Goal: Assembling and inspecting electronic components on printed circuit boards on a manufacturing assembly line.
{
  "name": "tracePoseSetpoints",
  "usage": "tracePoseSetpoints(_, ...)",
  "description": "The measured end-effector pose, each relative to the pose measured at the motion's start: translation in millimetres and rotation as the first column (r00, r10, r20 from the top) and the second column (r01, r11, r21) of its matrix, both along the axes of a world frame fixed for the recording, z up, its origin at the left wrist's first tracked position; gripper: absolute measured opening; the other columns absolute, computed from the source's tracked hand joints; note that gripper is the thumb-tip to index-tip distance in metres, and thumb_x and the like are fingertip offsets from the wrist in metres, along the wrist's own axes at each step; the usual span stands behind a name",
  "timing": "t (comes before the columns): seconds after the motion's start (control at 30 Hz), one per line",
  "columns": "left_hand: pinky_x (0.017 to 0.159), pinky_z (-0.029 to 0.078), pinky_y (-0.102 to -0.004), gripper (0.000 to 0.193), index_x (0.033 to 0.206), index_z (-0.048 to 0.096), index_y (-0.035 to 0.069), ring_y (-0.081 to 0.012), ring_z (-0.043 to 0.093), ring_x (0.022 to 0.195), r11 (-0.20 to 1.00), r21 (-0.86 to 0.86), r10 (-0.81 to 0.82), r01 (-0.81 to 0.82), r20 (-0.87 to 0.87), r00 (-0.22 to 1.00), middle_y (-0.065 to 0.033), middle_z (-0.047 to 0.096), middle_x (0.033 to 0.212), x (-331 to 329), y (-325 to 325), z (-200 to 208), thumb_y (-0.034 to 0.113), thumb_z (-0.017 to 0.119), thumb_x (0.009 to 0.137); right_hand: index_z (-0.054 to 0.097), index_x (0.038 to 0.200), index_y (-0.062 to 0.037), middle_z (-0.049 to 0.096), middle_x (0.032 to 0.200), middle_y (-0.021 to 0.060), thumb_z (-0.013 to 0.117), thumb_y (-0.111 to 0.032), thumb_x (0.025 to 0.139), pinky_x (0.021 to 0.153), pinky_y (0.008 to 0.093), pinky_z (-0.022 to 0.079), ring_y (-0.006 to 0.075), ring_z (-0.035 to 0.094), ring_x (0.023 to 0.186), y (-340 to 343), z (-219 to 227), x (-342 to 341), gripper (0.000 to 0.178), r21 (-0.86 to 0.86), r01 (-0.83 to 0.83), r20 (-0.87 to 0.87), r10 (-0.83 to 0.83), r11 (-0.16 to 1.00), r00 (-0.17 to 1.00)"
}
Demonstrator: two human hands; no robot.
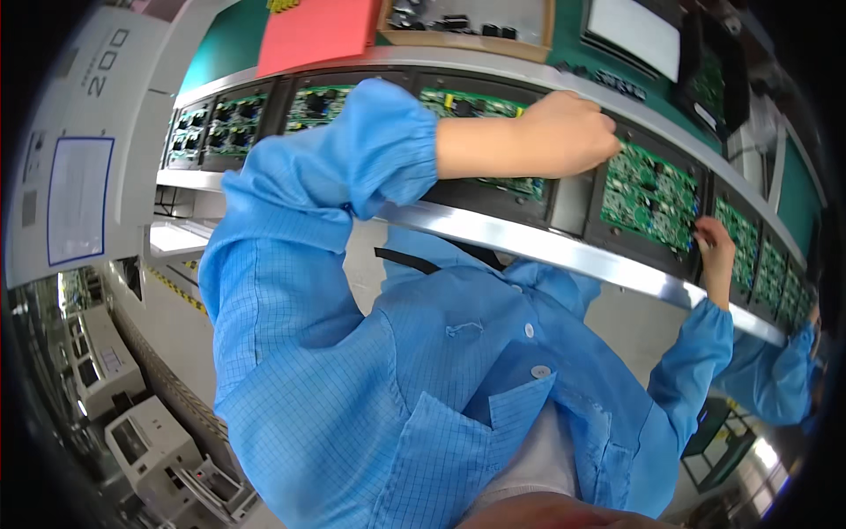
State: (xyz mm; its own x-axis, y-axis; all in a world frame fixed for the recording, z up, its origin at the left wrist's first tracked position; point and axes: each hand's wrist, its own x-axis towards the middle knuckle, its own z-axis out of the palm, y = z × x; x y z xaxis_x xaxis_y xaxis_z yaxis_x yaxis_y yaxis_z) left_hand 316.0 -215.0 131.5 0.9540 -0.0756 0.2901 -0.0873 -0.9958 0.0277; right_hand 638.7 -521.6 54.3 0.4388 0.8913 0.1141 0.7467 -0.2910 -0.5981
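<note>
My left hand [568, 134] reaches across the conveyor line, its fingers curled closed. It hovers by the upper left corner of a green circuit board panel [648, 189], and whatever the fingers may hold is hidden. At that panel's right edge is my right hand [717, 249], thumb and fingers pinched together near small dark parts. I cannot make out what is between them. The panel lies in a dark carrier tray [608, 231]. Beneath my left forearm, another board [471, 104] with black and yellow parts is partly covered.
More boards [236, 123] in trays line the metal-edged conveyor [493, 231] both ways. Behind it stand a cardboard box [476, 40] of black parts, a red sheet [317, 35] and a black bin [712, 79]. A white machine [84, 159] is left; a co-worker's blue sleeve [775, 379] is right.
</note>
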Motion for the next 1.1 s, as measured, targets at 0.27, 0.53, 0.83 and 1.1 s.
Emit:
tracePoseSetpoints(0.27,0.08,0.057,-0.0453,0.017,0.1,0.076,0.012,-0.0308,0.071,0.093,0.894,-0.106,0.446,-0.436,0.108,0.888,-0.008,0.074,0.097,-157.7,138.4,25.4,0.023,0.069,0.09,0.065,0.103,-0.0004,0.069,0.1,0.0088,0.071,0.015,0.08,0.077,0.0281,0.054,0.0168,0.068,0.082,-0.2,5.7,-4.9,0.028,-0.06,0.04,0.103,-0.034,0.997,0.994)
tracePoseSetpoints(0.53,0.085,0.057,-0.0462,0.025,0.113,0.076,0.012,-0.0335,0.071,0.095,0.555,-0.271,0.832,-0.787,0.184,0.523,-0.0146,0.075,0.102,-285.1,341.6,-4.7,0.02,0.066,0.091,0.069,0.097,0.0007,0.072,0.106,0.0102,0.072,0.014,0.077,0.074,0.0298,0.053,0.0192,0.068,0.082,7.8,6.6,-12.0,0.025,-0.092,0.067,0.105,-0.058,0.993,0.993)
tracePoseSetpoints(0.83,0.096,0.053,-0.0446,0.031,0.122,0.069,0.009,-0.0345,0.061,0.112,0.641,-0.276,0.731,-0.716,0.505,0.459,-0.0117,0.064,0.119,-303.4,451.7,-65.3,0.017,0.069,0.092,0.066,0.093,0.003,0.063,0.096,0.0156,0.065,0.013,0.08,0.078,0.0361,0.051,0.0316,0.065,0.088,126.6,106.3,-61.4,0.016,-0.031,-0.116,0.364,0.119,0.993,0.924)
tracePoseSetpoints(1.1,0.088,0.054,-0.0398,0.024,0.115,0.074,0.008,-0.0337,0.066,0.102,0.67,-0.385,0.724,-0.634,0.526,0.446,-0.0104,0.067,0.109,-310.7,437.4,-63.9,0.011,0.072,0.091,0.071,0.111,-0.0021,0.07,0.105,0.0134,0.072,-0.002,0.088,0.089,0.0374,0.054,0.0283,0.068,0.101,453.1,163.4,-291.7,0.023,0.211,-0.737,0.388,0.637,0.642,0.666)
